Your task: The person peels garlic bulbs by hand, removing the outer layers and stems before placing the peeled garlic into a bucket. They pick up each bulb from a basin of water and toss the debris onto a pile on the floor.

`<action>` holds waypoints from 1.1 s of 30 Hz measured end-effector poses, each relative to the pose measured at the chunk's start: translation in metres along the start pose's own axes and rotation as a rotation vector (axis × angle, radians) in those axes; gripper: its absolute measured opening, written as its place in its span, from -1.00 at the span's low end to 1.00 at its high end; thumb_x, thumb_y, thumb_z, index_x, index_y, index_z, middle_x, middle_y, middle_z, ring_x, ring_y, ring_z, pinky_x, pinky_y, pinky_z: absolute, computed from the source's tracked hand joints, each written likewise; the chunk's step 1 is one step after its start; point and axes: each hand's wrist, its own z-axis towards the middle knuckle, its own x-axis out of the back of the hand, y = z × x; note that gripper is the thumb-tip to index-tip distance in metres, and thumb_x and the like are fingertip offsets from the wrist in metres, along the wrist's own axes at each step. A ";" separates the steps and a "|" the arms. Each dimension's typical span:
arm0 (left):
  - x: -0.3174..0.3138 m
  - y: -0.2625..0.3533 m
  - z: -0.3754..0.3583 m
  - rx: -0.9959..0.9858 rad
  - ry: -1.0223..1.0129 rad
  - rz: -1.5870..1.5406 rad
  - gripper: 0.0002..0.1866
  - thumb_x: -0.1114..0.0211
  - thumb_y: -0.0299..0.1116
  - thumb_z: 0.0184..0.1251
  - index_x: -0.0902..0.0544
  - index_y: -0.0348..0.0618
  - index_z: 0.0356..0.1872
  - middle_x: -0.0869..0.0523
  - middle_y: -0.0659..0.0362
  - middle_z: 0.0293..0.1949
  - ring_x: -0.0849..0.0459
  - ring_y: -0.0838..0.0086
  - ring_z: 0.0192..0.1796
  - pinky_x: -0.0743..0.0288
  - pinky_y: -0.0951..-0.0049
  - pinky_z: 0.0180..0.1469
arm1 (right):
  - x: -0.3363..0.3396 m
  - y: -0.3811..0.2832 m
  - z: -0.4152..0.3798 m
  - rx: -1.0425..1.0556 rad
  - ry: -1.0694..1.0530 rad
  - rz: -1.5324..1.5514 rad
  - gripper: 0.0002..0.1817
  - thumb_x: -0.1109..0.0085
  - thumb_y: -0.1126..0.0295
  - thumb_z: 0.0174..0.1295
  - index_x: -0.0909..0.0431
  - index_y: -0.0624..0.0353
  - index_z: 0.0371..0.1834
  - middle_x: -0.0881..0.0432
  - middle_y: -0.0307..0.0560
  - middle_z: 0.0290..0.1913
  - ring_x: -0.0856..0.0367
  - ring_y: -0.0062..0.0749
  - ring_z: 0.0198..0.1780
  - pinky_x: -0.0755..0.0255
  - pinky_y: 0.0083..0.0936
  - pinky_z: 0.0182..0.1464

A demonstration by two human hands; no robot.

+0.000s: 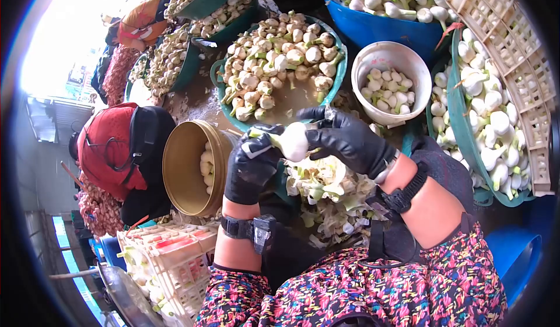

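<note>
A white garlic bulb point(293, 141) with a green stem is held up in front of me, over a heap of peelings point(326, 181). My left hand point(252, 166), in a black glove, is closed around the stem. From the other side my right hand point(353, 143), gloved too, pinches at the bulb's root end, its fingers curled. Just beyond the hands, unpeeled garlic bulbs point(280, 59) with brownish skins fill much of a green tub point(342, 64), with murky water showing at its near side.
A white bucket point(423, 73) of cleaned bulbs stands right of the tub, a tan bucket point(175, 164) to its left. Crates point(513, 47) and a blue tub point(373, 27) of garlic crowd the right and back. A person in a red cap point(108, 146) sits close on the left.
</note>
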 end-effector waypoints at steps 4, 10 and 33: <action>0.011 0.011 0.010 -0.149 0.127 0.402 -0.92 -0.13 -0.59 0.14 -0.58 -0.24 -0.38 -0.65 0.12 -0.38 -0.62 0.38 -0.30 -0.48 0.48 -0.24 | -0.001 -0.012 -0.010 -0.010 -0.250 -0.001 -0.86 -0.13 0.55 0.01 -0.55 0.28 -0.33 -0.59 -0.18 -0.44 -0.52 -0.63 -0.49 -0.42 -0.70 -0.42; 0.113 -0.001 -0.008 0.116 0.514 0.120 -0.78 -0.13 -0.55 0.19 -0.61 -0.32 -0.14 -0.67 0.12 -0.23 -0.63 0.50 -0.19 -0.49 0.53 -0.09 | 0.009 0.010 -0.021 -0.056 -0.401 -1.125 -0.78 -0.09 0.44 0.05 -0.57 0.25 -0.23 -0.62 0.02 -0.36 -0.60 -0.18 -0.31 -0.46 -0.36 -0.18; -0.154 -0.214 0.169 -0.149 -0.817 0.916 -0.79 -0.26 -0.37 0.07 -0.66 -0.06 -0.22 -0.70 0.09 -0.28 -0.67 0.26 -0.21 -0.52 0.39 -0.17 | 0.026 -0.028 -0.025 -0.005 0.140 -1.326 -0.50 -0.13 0.23 0.12 -0.38 0.24 0.10 -0.52 0.22 -0.17 -0.51 0.07 -0.11 -0.41 -0.17 -0.07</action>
